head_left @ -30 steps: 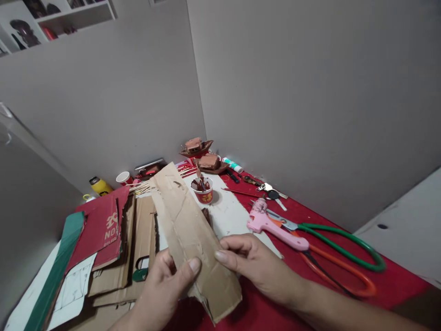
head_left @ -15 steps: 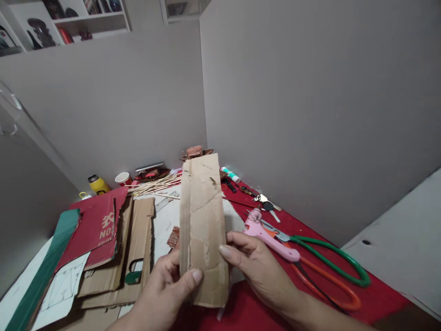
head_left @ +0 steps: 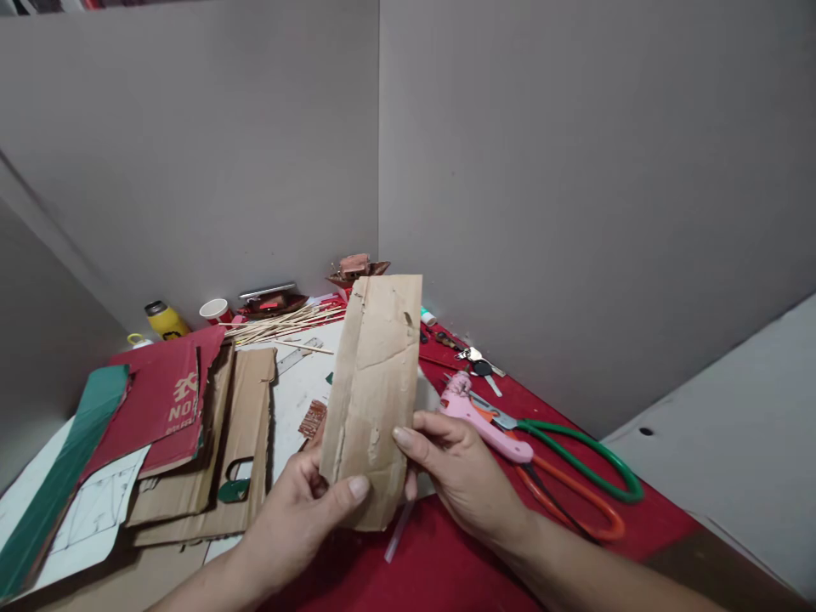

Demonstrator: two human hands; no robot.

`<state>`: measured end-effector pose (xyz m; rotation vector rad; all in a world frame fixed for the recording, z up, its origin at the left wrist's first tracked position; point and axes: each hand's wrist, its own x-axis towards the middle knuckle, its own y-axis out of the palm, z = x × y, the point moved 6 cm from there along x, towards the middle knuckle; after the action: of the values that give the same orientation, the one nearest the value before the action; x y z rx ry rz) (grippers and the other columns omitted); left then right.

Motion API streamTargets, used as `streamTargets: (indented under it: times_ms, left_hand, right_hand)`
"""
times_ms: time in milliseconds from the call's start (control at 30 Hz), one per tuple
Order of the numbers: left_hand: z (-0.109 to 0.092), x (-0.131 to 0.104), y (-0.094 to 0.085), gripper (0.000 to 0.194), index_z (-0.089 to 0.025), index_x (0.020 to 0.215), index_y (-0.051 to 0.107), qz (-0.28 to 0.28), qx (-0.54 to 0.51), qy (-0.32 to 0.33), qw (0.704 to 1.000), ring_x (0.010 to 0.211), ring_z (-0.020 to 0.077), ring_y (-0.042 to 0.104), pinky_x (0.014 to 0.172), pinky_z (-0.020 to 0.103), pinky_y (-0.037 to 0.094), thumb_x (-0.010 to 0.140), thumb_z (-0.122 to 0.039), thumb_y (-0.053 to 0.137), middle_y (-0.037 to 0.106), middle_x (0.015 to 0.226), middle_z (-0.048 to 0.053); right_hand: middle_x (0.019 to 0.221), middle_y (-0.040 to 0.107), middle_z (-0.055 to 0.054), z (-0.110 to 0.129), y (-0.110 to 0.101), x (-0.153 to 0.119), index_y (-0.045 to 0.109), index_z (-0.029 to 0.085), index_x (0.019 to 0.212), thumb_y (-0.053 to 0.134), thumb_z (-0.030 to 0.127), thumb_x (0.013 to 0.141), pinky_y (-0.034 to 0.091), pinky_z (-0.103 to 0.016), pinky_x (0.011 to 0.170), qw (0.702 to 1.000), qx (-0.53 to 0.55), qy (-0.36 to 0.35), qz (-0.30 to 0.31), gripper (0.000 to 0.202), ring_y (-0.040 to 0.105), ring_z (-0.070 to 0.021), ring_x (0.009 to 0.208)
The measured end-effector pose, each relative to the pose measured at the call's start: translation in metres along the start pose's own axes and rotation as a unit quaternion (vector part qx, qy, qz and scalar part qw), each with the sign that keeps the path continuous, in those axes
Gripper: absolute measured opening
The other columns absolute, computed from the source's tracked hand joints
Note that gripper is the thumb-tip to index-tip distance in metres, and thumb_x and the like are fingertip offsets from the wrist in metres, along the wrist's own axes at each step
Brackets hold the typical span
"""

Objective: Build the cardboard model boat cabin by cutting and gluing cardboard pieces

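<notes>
A long strip of brown cardboard (head_left: 379, 365) is held up in front of me, creased and torn in spots, its top leaning slightly right. My left hand (head_left: 306, 510) grips its lower left edge, thumb on the face and fingers hidden behind. On the lower right edge, my right hand (head_left: 456, 467) pinches the strip between thumb and fingers. Just right of that hand lie a pink glue gun (head_left: 484, 429) and scissors with green and orange handles (head_left: 580, 450). A clear stick (head_left: 399, 535) shows below the strip.
Stacked cardboard (head_left: 246, 425), a red printed piece (head_left: 153, 404) and a green strip (head_left: 70, 476) lie left. Behind are thin wooden sticks (head_left: 286, 323), a yellow bottle (head_left: 167, 321), a cup (head_left: 215, 311) and a small model boat (head_left: 357, 268). Keys (head_left: 483, 368) lie right.
The cardboard strip has tilted, its top moving right and its bottom left, with both hands still on it. The view has shifted, so the shelves at the upper left have mostly left the frame.
</notes>
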<state>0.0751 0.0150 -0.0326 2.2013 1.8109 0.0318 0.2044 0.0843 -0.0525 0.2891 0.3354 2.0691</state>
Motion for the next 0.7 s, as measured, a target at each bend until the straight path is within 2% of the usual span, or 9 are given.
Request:
streamTargets:
  times_ms: [233, 367, 500, 633, 700]
  left_hand:
    - [0.0031, -0.0013, -0.0002, 0.038, -0.017, 0.114, 0.073, 0.005, 0.003, -0.007, 1.000, 0.078, 0.0191, 0.065, 0.074, 0.029, 0.050, 0.084, -0.041, 0.068, 0.074, 0.089, 0.008]
    - [0.0029, -0.0031, 0.0009, 0.039, -0.017, 0.109, 0.075, 0.011, 0.013, -0.004, 1.000, 0.079, 0.0184, 0.062, 0.076, 0.028, 0.049, 0.082, -0.045, 0.070, 0.073, 0.088, 0.008]
    - [0.0029, -0.0033, -0.0023, 0.040, -0.016, 0.102, 0.077, -0.022, 0.039, 0.000, 0.999, 0.076, 0.0183, 0.060, 0.074, 0.027, 0.049, 0.078, -0.048, 0.073, 0.072, 0.083, 0.007]
    - [0.0041, -0.0020, -0.0037, 0.039, -0.016, 0.101, 0.078, -0.025, 0.060, 0.003, 0.998, 0.066, 0.0152, 0.057, 0.070, 0.027, 0.049, 0.080, -0.048, 0.070, 0.071, 0.077, 0.006]
    - [0.0047, -0.0013, -0.0038, 0.039, -0.016, 0.098, 0.078, -0.024, 0.061, 0.006, 0.998, 0.068, 0.0154, 0.056, 0.067, 0.025, 0.047, 0.080, -0.049, 0.070, 0.070, 0.075, 0.006]
  right_hand:
    - [0.066, 0.068, 0.000, -0.0001, -0.0030, 0.0002, 0.071, 0.016, 0.086, 0.076, 0.048, 0.078, 0.049, -0.022, 0.047, 1.000, 0.017, -0.007, -0.019, 0.033, 0.056, -0.0107, 0.048]
    - [0.077, 0.072, -0.003, 0.0008, -0.0070, 0.0016, 0.071, 0.017, 0.090, 0.078, 0.046, 0.077, 0.054, -0.027, 0.060, 0.998, 0.026, -0.028, -0.041, 0.032, 0.062, -0.0145, 0.061]
    - [0.062, 0.066, 0.000, -0.0021, -0.0056, 0.0027, 0.071, 0.017, 0.084, 0.076, 0.050, 0.077, 0.050, -0.025, 0.049, 0.999, 0.019, -0.015, -0.034, 0.034, 0.058, -0.0130, 0.051]
    - [0.062, 0.066, 0.000, -0.0001, -0.0016, 0.0015, 0.071, 0.016, 0.083, 0.077, 0.054, 0.074, 0.046, -0.021, 0.043, 1.000, 0.002, -0.012, -0.021, 0.039, 0.054, -0.0099, 0.045]
    - [0.060, 0.065, 0.001, 0.0008, 0.0010, 0.0005, 0.072, 0.015, 0.081, 0.077, 0.055, 0.074, 0.046, -0.020, 0.043, 1.000, -0.014, -0.011, -0.009, 0.041, 0.054, -0.0092, 0.044]
